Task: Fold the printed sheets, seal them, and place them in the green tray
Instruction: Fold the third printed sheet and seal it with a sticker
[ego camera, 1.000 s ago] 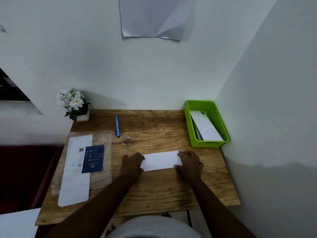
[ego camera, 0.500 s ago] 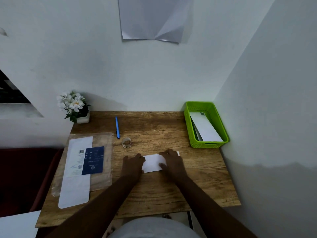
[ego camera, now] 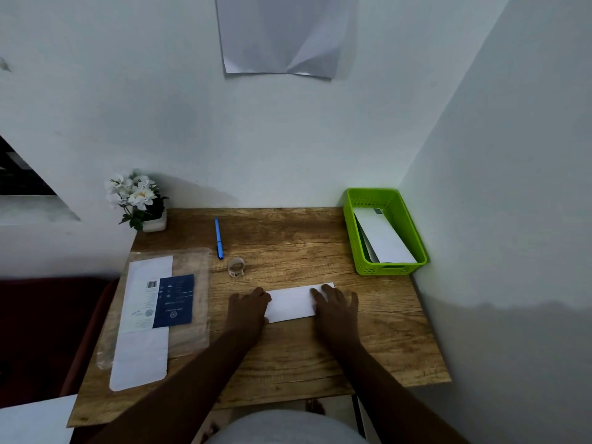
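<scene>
A folded white sheet (ego camera: 291, 302) lies flat on the wooden desk (ego camera: 288, 357) in front of me. My left hand (ego camera: 248, 310) presses its left end with the fingers curled over the edge. My right hand (ego camera: 334, 304) lies flat on the right end, fingers spread and straight. The green tray (ego camera: 354, 238) stands at the desk's back right corner against the wall, with folded white sheets (ego camera: 382, 238) inside. A small roll of clear tape (ego camera: 236, 266) stands just behind the sheet. To the left lies a stack of printed sheets (ego camera: 150, 315) on a clear plastic sleeve.
A blue pen (ego camera: 218, 238) lies behind the tape roll. A white flower pot (ego camera: 141, 201) stands at the back left corner. Walls close the desk at the back and right. A paper sheet (ego camera: 282, 33) hangs on the back wall.
My right hand slid left along the folded sheet to its middle, then back to the right end. My left hand stayed on the left end.
</scene>
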